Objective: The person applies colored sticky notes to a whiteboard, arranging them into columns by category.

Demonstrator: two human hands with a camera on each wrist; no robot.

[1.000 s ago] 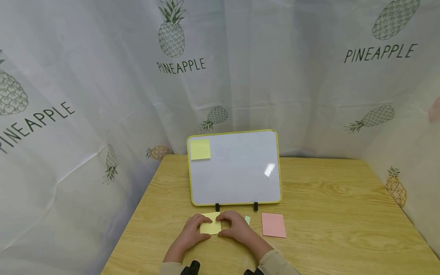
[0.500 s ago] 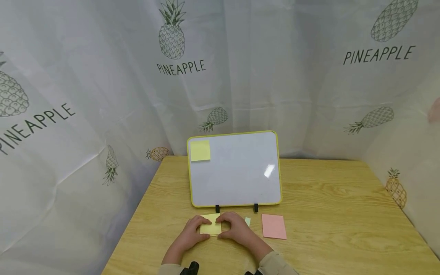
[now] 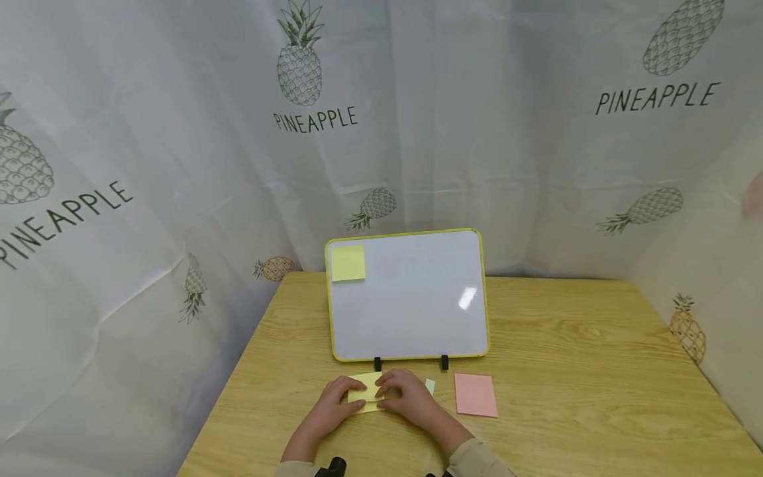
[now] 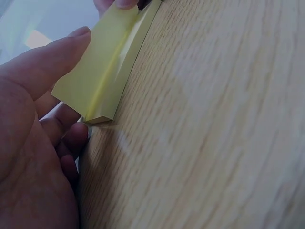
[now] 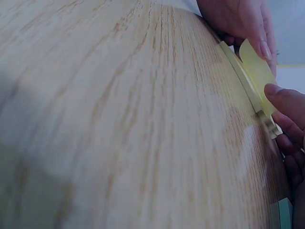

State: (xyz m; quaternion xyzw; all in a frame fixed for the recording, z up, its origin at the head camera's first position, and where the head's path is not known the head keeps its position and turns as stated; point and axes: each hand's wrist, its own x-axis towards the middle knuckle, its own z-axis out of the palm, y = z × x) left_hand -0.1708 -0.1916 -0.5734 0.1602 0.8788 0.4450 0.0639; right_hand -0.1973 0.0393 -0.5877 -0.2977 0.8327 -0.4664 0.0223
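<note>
Yellow sheet (image 4: 97,62): between the two hands, its near edge raised off the yellow pad (image 4: 116,86) on the tabletop (image 3: 566,371)
Left hand (image 3: 332,401): partly closed, pinching the sheet's left side
Right hand (image 3: 412,399): partly closed, thumb and fingers pinching its right side
Nearer hand: neither, both touch the sheet
Raised edge: runs left to right, facing the person
Whiteboard (image 3: 411,305): just beyond the pad

Yellow notes (image 3: 370,393) partly hidden by hands (image 3: 335,400) (image 3: 411,397); green pad (image 5: 285,214) cut off by right wrist view's bottom edge.
</note>
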